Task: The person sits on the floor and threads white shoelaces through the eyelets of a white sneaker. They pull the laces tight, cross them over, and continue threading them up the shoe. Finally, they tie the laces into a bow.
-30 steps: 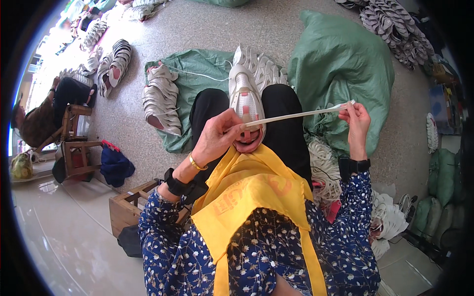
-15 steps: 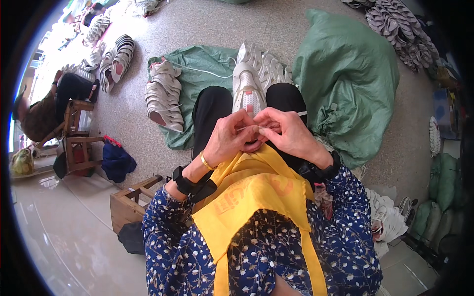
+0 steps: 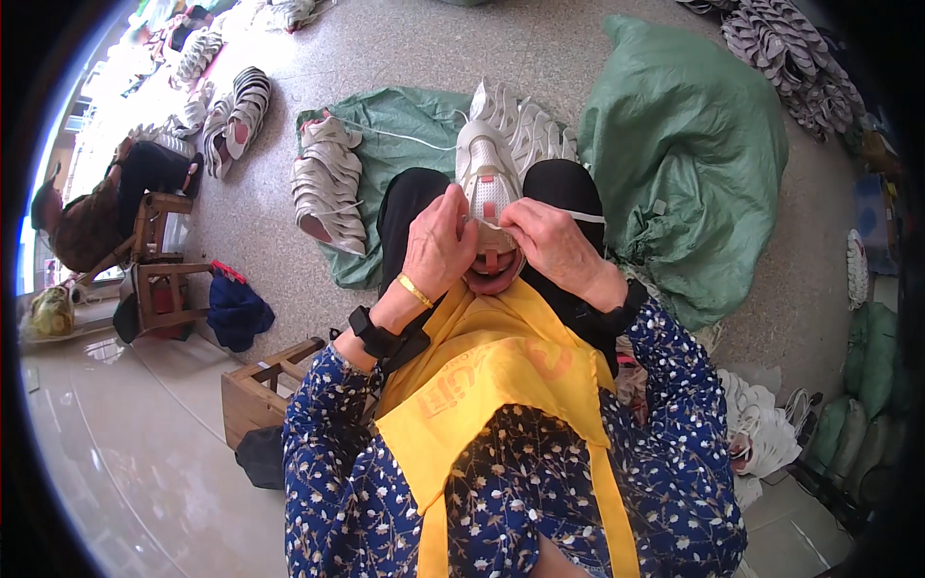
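Note:
A white and grey shoe upper (image 3: 485, 159) with a perforated tongue and small red tabs lies between my knees, its toe pointing away from me and its pinkish opening toward my yellow apron (image 3: 482, 366). My left hand (image 3: 438, 246) is closed at the left edge of the upper; its back hides what the fingertips hold. Across the opening, my right hand (image 3: 559, 248) pinches a thin whitish strand, apparently a shoelace, close to the tongue.
Stacked white uppers (image 3: 330, 188) lie on a green sheet (image 3: 400, 135), with more uppers (image 3: 525, 120) beyond my knees. A bulging green sack (image 3: 689, 164) stands right. Wooden stools (image 3: 255, 405) are at left; a person (image 3: 96, 217) sits farther off.
My hands were together over the upper's opening, fingertips meeting on a thin white strand. They have moved apart to either side, leaving more of the tongue and opening visible.

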`<state>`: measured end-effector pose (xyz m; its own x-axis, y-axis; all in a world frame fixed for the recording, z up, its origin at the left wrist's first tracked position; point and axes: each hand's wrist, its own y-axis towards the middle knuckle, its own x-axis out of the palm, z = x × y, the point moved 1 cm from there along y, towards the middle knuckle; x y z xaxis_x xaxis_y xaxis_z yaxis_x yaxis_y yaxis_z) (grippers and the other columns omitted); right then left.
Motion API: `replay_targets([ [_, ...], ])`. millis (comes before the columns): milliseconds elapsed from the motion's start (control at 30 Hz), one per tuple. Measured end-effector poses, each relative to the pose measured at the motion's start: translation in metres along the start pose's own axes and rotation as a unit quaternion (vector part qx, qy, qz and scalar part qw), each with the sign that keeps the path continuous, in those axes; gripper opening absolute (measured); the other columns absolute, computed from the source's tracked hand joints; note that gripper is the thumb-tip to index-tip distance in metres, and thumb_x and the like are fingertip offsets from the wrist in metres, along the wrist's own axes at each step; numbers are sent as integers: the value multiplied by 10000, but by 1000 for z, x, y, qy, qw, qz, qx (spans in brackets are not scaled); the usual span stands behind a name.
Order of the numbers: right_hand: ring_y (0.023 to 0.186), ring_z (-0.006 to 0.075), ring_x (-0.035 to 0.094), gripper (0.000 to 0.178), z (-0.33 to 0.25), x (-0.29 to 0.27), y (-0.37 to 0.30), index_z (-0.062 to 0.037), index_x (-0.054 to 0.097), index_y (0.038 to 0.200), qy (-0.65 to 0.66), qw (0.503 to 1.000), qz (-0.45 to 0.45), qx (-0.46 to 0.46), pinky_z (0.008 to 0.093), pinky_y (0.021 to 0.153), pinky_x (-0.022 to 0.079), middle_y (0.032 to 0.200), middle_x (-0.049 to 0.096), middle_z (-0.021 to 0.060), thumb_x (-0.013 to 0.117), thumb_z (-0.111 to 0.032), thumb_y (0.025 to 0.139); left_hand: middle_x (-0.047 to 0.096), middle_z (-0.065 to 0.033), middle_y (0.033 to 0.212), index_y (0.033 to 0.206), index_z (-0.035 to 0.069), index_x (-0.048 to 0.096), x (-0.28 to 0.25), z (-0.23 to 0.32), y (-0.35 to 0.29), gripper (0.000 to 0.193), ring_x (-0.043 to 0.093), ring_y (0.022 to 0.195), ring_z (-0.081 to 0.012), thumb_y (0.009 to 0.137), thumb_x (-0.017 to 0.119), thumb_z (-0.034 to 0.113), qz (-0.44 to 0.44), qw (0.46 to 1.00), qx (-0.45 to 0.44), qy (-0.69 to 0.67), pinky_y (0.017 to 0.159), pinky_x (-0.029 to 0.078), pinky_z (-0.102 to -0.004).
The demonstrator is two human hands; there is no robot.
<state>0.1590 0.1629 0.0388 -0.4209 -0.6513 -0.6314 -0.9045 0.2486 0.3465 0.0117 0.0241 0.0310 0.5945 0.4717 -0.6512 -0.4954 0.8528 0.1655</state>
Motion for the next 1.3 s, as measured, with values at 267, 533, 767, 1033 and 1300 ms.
replay_targets([
  [267, 862, 387, 656, 80, 5, 2, 2, -1, 586, 962, 33, 999, -4, 18, 435, 748, 537, 907, 631, 172, 641, -12, 905, 546, -155, 757, 956, 19, 494, 1, -7, -2, 176, 589, 679, -367, 825, 610, 10, 2, 999, -35, -41, 618, 470, -461],
  [533, 809, 354, 653, 111, -4, -4, -1, -10, 580, 963, 16, 999, -15, 35, 401, 696, 519, 890, 617, 142, 650, 37, 890, 544, -132, 744, 934, 16, 498, 7, -8, -9, 189, 565, 614, -305, 834, 658, 18, 33, 994, -28, -103, 579, 468, -409],
  [767, 839, 395, 632, 110, -7, -2, -4, -11, 552, 960, -2, 999, -13, 47, 446, 715, 514, 892, 595, 163, 637, 17, 897, 524, -62, 656, 910, 18, 520, 10, -12, -10, 179, 529, 557, -169, 865, 691, 43, 57, 992, -3, -114, 540, 451, -309],
  [1033, 749, 264, 688, 74, -3, -5, -8, -5, 612, 948, 56, 991, 4, 120, 348, 655, 538, 854, 643, 110, 660, 23, 899, 554, -88, 671, 893, 11, 539, 12, -14, -7, 182, 563, 570, -212, 862, 710, 67, 59, 990, -7, -127, 551, 470, -334],
  [1300, 697, -5, 573, 105, 7, -4, 6, -2, 659, 923, 110, 965, 56, 231, 188, 613, 487, 769, 653, -35, 744, -61, 940, 554, -102, 736, 847, 10, 565, 9, -17, 20, 245, 569, 622, -229, 818, 788, 105, 71, 993, 2, -98, 589, 483, -341],
])
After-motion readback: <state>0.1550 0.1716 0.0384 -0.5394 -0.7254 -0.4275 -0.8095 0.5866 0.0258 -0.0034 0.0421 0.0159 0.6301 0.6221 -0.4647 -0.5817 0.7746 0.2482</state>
